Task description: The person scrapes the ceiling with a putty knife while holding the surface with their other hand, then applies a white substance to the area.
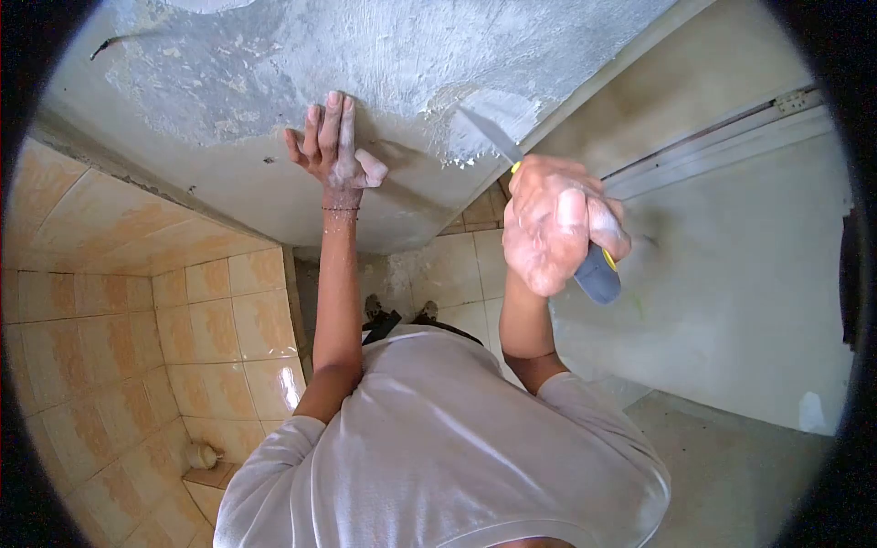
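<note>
My right hand (566,224), dusted with white, is wrapped round the dark grey and yellow handle of a putty knife (493,137). The metal blade points up and left, and its tip is over a white patch (498,114) with a ragged, crumbly lower edge on the wall (247,196). I cannot tell if the tip touches the surface. To the left, my left hand (333,151) rests on the same wall with its fingers stretched out, also whitened by dust. It holds nothing. Above both hands spreads a rough, bluish-grey bare area (301,64).
Orange-patterned tiles (219,329) form a low corner at my left, with a small round pale object (201,455) on a ledge. To the right are a wall edge and a pale door-like panel (731,265). My feet (425,312) stand on the tiled floor (448,269).
</note>
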The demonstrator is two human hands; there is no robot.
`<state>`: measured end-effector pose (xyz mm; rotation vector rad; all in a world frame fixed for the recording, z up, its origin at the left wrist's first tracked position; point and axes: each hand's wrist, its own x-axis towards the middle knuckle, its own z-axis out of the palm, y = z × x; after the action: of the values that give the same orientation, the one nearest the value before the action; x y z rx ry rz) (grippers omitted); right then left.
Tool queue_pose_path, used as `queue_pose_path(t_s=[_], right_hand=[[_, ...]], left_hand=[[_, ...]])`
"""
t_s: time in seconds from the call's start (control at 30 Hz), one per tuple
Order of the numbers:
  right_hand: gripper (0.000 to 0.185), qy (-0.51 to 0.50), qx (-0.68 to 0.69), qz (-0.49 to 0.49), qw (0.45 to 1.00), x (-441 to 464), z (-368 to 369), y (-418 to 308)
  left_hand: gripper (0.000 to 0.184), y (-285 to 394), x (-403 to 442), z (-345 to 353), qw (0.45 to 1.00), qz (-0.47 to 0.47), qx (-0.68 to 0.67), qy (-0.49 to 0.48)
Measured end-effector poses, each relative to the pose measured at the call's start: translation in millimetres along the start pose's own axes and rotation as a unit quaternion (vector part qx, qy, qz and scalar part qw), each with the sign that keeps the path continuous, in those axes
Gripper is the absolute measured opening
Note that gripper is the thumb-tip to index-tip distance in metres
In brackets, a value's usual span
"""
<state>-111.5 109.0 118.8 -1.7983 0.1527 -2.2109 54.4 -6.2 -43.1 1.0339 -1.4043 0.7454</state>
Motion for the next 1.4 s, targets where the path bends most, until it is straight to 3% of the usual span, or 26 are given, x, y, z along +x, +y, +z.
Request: queue_pose_path(t_s=[0.03, 0.1, 0.2, 0.3, 0.4, 0.47, 0.63, 0.7, 0.87, 1.07, 1.13, 1.17, 1.23, 1.33, 1.4], right_hand=[[0.034, -0.042, -0.027, -0.051, 0.997, 4.1, -1.0, 2.0], [0.037, -0.010, -0.102, -0.053, 0.993, -10.0, 2.2, 31.3], [0.037, -0.046, -0.102, -0.008, 0.994, -16.8, -3.0, 24.9], [0.035, -0.064, 0.021, 0.003, 0.998, -1.1, 0.7, -7.6], [0.032, -0.095, -0.080, -0.057, 0.991, 3.0, 1.2, 4.0], [0.033, -0.135, -0.113, -0.108, 0.978, -0.8, 3.5, 24.4], [0.032, -0.054, -0.053, -0.031, 0.997, 2.6, 9.5, -11.7], [0.032, -0.116, -0.034, -0.043, 0.992, 7.7, 3.6, -16.5], [0.030, -0.111, -0.091, -0.058, 0.988, -3.0, 5.3, 23.5], [0.028, -0.118, -0.065, 0.000, 0.991, 7.0, 10.2, -23.8], [0.027, -0.074, -0.131, -0.040, 0.988, 6.5, 18.3, -8.1], [0.038, -0.009, -0.188, -0.083, 0.979, -0.3, 16.9, 20.1], [0.035, -0.030, -0.267, 0.057, 0.961, -20.0, 4.6, 34.3], [0.037, -0.023, -0.286, 0.084, 0.954, -40.7, -0.2, 37.3], [0.038, 0.101, -0.208, 0.176, 0.957, -53.2, -2.0, 39.7]], left_hand=[[0.087, 0.4, 0.8, 0.8, 1.000, 0.001, -0.001, 0.006], [0.087, 2.4, 0.7, 1.7, 1.000, 0.000, -0.004, 0.012], [0.082, 2.1, 0.1, -1.3, 1.000, -0.015, 0.001, -0.008], [0.077, 0.0, 1.4, 0.7, 1.000, -0.005, -0.005, 0.004], [0.076, 0.3, 1.4, 2.5, 0.999, 0.016, -0.005, 0.030], [0.087, 1.7, 0.1, -0.3, 1.000, -0.011, 0.014, -0.004], [0.093, -2.5, -1.1, 6.2, 1.000, 0.006, 0.014, 0.016], [0.092, -2.4, -2.7, 3.3, 1.000, 0.011, 0.014, 0.018], [0.092, -0.3, -2.5, 0.6, 1.000, -0.006, 0.012, -0.004], [0.090, -1.9, -1.1, 4.7, 0.999, 0.017, 0.001, 0.031], [0.090, -2.1, -0.7, 2.3, 1.000, 0.012, 0.008, 0.016], [0.090, -0.9, -0.9, 0.3, 1.000, 0.007, 0.014, 0.002], [0.090, 1.4, -2.4, -0.7, 1.000, 0.001, 0.015, -0.004], [0.091, -0.3, 0.4, 0.4, 1.000, 0.000, 0.024, 0.000], [0.092, -0.8, -0.9, -0.6, 1.000, 0.005, 0.023, 0.003]])
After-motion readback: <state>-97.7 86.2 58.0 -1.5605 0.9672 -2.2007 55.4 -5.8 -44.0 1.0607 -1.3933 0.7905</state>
